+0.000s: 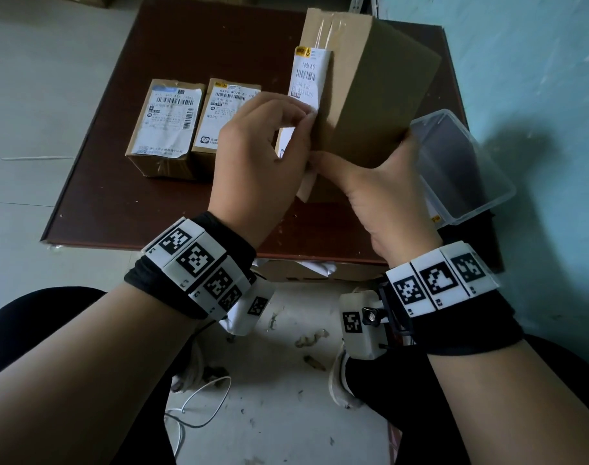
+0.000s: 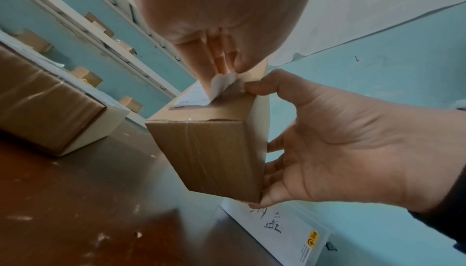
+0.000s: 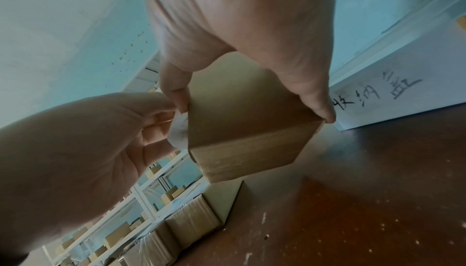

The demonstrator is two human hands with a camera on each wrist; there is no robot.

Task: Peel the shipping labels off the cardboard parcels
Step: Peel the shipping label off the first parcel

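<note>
Closest to you, your left hand [image 1: 259, 162] and your right hand [image 1: 383, 193] are both on one cardboard box [image 1: 360, 105], which you hold up over the brown table [image 1: 125, 196]. Your right hand wraps around the box, with the thumb on the near edge and the fingers behind the far side. Your left hand pinches the loose bottom corner of the white label [image 1: 308, 75] between thumb and fingers. That corner is lifted off the box, and the cardboard under it looks rough and torn in the left wrist view. The rest of the label is stuck flat on the side of the box that faces left. Just to the right of the box sits a clear plastic tub [image 1: 460, 166], hanging a little over the table edge. To the left, a bit farther back, two small boxes [image 1: 192, 129] lie flat on the table, side by side and touching. Each one has its white label on top.
</note>
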